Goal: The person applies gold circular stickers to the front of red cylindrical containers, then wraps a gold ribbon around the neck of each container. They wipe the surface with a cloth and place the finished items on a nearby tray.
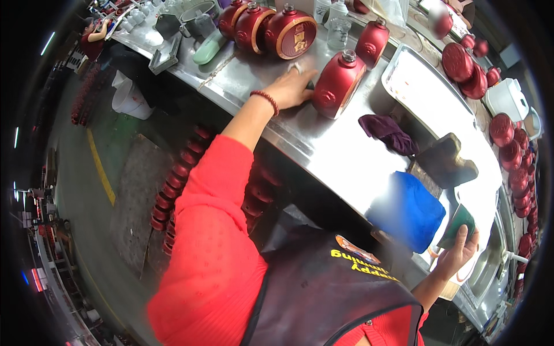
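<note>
On the metal table, my left hand [290, 87], with a red bead bracelet at the wrist, is closed beside a red round-shouldered bottle [332, 86]. A small dark bit shows between its thumb and fingers, and something whitish lies at its knuckles; I cannot make out either. At the lower right, my right hand [459, 249] pinches a flat dark green pad [460, 224] between thumb and fingers. A blue cloth [410, 213] lies just left of that pad. Behind the first bottle stands another red bottle [372, 43].
Several red bottles [290, 34] with gold panels stand at the back. A light green container [210, 48] lies left of them. Right of centre are a metal tray [392, 72], a purple cloth [388, 132] and a brown block [447, 161]. A sink [487, 277] sits at the far right.
</note>
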Motion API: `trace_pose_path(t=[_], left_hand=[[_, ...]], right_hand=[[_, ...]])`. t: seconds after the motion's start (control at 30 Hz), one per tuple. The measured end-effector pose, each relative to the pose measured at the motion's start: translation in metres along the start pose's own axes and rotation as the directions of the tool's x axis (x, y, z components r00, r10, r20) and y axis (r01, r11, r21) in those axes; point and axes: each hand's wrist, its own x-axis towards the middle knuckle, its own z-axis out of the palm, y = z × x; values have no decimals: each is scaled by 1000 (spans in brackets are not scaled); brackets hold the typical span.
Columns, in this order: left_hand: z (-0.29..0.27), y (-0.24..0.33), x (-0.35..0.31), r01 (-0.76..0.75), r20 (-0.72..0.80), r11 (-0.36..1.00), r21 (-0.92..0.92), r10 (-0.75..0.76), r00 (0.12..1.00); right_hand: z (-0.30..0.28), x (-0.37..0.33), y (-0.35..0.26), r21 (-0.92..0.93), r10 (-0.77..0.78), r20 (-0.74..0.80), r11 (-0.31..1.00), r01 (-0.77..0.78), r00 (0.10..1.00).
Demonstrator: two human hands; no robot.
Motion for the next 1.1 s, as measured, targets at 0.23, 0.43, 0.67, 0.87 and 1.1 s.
trace_pose_path(t=[0.23, 0.43, 0.67, 0.87, 1.1], left_hand=[[7, -10, -44, -96, -64, 934, -345, 79, 995], [-38, 71, -126, 7, -214, 706, -708, -223, 951], [45, 250, -39, -662, -385, 713, -231, 558, 735], [105, 307, -14, -696, -87, 716, -45, 691, 717], [2, 167, -70, -592, -583, 599, -539, 241, 776]], right_hand=[[17, -1, -9, 9, -15, 65, 1000, 15, 998], [13, -8, -19, 8, 7, -22, 1000, -7, 1000], [13, -10, -18, 73, -22, -19, 997, 23, 1000], [-29, -17, -16, 47, -46, -76, 998, 50, 996], [-38, 2, -6, -19, -1, -234, 1000, -4, 972]])
